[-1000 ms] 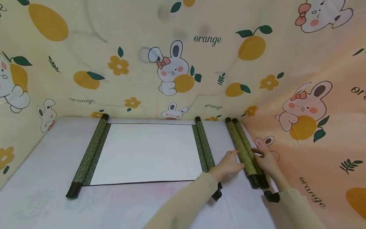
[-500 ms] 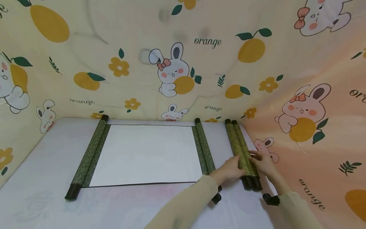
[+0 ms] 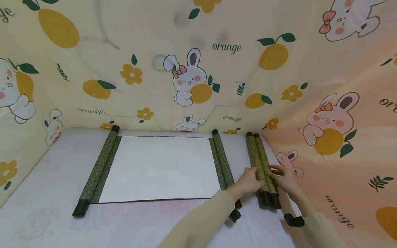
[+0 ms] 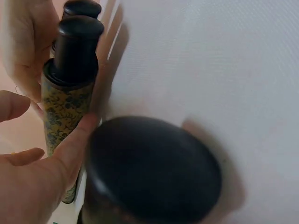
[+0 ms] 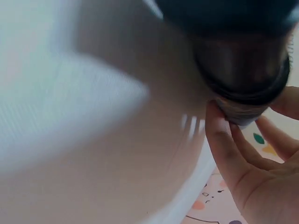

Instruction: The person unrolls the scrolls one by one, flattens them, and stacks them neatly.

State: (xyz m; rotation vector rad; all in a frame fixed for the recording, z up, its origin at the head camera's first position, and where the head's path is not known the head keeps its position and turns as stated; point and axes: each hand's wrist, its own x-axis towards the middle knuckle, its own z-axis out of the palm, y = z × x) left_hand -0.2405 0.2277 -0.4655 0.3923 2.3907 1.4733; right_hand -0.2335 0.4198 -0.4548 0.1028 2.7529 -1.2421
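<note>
Two rolled scrolls lie side by side at the right of the table in the head view, the left scroll [image 3: 255, 156] and the right scroll [image 3: 265, 158]. Both have yellow-green patterned backing and black knobs. My left hand [image 3: 248, 181] holds the left scroll near its front end, thumb and fingers around its sides. From the other side my right hand [image 3: 286, 179] grips the right scroll, fingers at its outer edge. The left wrist view shows the patterned scroll [image 4: 67, 112] beside my thumb. In the right wrist view a dark scroll knob [image 5: 243, 60] hides much of the grip.
An unrolled scroll [image 3: 161, 168] with a white panel lies left of my hands; its right roller [image 3: 223, 156] passes beside my left wrist. Its left roller [image 3: 99, 165] lies farther off. A printed cloth wall [image 3: 335, 179] rises close beyond my right hand.
Both rolled scrolls have shifted left and a little toward me, and their front ends have swung left. My right hand has moved left with them; my left hand stays close beside them.
</note>
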